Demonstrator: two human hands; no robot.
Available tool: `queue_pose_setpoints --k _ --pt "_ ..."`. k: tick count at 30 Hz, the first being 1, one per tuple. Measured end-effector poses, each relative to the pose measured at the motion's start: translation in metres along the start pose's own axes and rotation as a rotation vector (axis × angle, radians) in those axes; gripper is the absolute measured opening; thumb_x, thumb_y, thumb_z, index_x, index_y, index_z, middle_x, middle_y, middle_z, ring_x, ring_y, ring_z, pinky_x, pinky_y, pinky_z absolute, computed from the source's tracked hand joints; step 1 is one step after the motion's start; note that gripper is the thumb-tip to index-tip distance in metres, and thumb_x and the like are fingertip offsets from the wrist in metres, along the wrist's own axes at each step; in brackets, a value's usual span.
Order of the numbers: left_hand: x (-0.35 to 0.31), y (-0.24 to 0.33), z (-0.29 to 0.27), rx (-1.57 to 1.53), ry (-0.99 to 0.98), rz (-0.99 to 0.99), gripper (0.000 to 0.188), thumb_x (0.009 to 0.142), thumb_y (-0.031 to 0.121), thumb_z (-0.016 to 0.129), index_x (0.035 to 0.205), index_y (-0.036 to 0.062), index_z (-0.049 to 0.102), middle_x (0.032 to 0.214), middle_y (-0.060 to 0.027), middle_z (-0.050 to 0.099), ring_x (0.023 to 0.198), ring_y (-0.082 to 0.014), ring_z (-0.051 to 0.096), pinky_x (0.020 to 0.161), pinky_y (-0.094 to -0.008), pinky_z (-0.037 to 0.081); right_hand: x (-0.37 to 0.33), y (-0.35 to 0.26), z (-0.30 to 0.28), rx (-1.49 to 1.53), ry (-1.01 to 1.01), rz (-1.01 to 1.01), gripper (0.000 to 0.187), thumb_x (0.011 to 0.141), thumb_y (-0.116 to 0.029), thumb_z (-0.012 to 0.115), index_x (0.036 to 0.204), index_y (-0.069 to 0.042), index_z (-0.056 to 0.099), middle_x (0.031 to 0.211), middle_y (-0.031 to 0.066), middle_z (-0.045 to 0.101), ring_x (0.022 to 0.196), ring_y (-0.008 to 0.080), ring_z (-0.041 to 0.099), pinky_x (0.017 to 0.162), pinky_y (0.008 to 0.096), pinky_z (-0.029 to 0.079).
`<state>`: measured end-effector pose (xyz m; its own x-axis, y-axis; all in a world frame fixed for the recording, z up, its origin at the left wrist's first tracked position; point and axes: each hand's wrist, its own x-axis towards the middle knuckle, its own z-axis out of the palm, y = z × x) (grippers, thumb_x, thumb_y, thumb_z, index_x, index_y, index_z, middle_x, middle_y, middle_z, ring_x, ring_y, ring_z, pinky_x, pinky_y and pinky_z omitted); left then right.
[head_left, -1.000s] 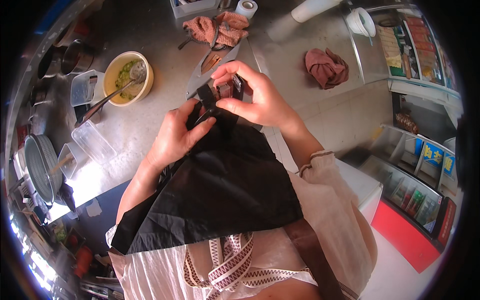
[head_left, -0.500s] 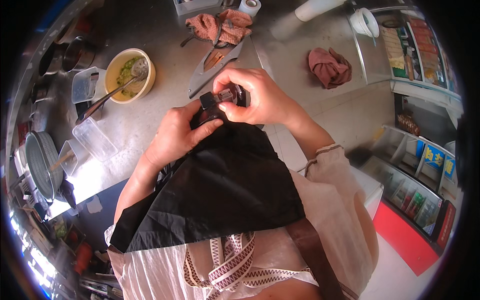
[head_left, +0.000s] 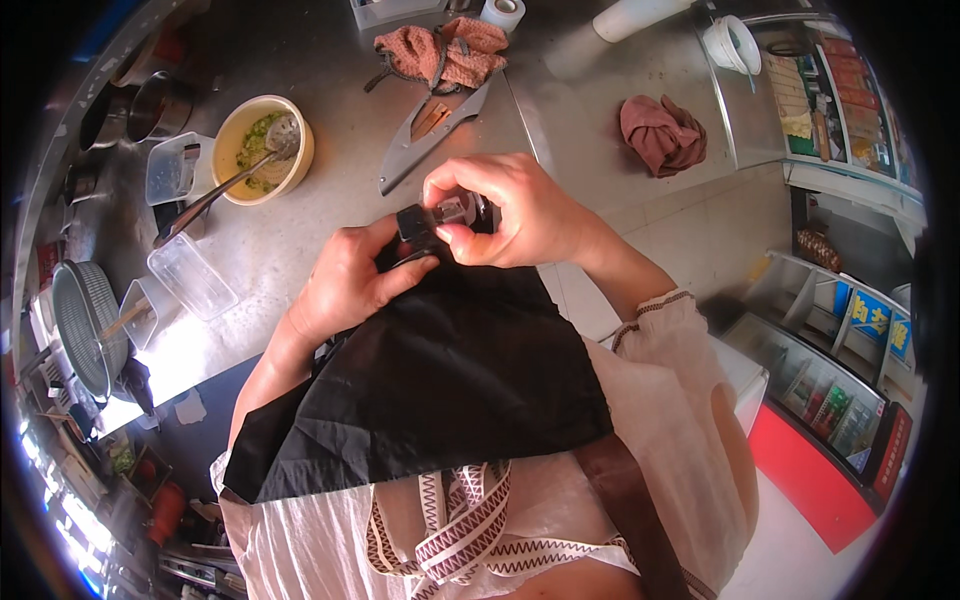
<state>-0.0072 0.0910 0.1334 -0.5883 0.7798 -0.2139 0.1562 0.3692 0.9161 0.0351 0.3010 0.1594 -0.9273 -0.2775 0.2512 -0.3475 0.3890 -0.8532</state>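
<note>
Above the front edge of the metal counter, my two hands hold a small black object with a block-shaped end (head_left: 411, 222) and a shiny, clear-looking piece; its kind is unclear. My left hand (head_left: 345, 275) is closed around its left side, partly hiding it. From the right, my right hand (head_left: 520, 215) pinches the shiny piece between thumb and curled fingers. A black apron (head_left: 450, 380) spreads over my front, just below both hands. Past my fingers lies a grey flat tool (head_left: 400, 160) with a pointed end.
On the steel counter (head_left: 300, 240), a yellow bowl (head_left: 305, 165) holds green food and a slotted spoon (head_left: 215, 202). Clear plastic containers (head_left: 195, 275) and a grey basket (head_left: 85, 325) stand left. Pink cloth (head_left: 465, 55) and brown cloth (head_left: 660, 135) lie farther back. A red freezer (head_left: 815, 475) stands right.
My right hand has moved slightly down toward me, still pinching the shiny piece. Its wrist sits a little lower; my left hand keeps its hold almost in place.
</note>
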Motion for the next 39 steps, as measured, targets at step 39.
queue_pose_setpoints --k 39 --pt "-0.051 -0.023 -0.017 -0.058 0.019 -0.05 0.025 0.078 0.02 0.07 0.087 -0.001 0.06 0.058 -0.0105 0.056 0.051 -0.015 0.051 0.052 -0.0286 0.043 -0.035 0.014 0.038 1.132 0.295 0.212 0.03 0.088 -0.027 0.055 0.076 0.0 0.05 0.061 0.0058 0.048 0.052 0.0127 0.046 0.049 0.0251 0.037"
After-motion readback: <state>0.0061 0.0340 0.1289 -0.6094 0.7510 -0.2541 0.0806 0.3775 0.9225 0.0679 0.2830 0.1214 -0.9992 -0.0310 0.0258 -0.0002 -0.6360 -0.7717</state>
